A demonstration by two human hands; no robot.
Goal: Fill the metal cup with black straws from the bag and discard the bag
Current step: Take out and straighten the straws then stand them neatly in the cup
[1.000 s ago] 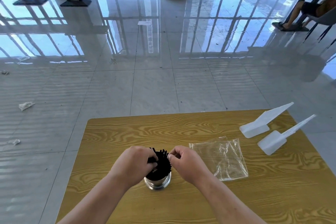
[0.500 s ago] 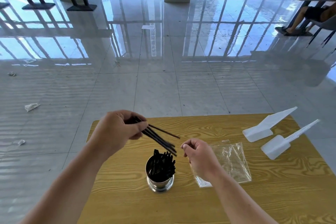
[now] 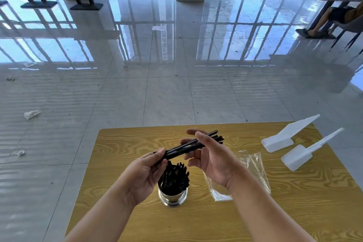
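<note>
Straws [image 3: 188, 146] held near-level, tips pointing right and away.

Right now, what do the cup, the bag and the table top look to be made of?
The metal cup looks like polished steel: silvery, with mirror-like reflections on its wall. The bag seems to be thin clear plastic film: see-through, crinkled, with glossy creases. The table top shows yellow-brown wood grain with a smooth sheen; it could be veneer or printed laminate rather than solid wood.

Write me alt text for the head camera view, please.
Two bare hands, left and right, hold a small bundle of black straws above a metal cup already holding straws; an empty clear bag lies on the wooden table.
</note>
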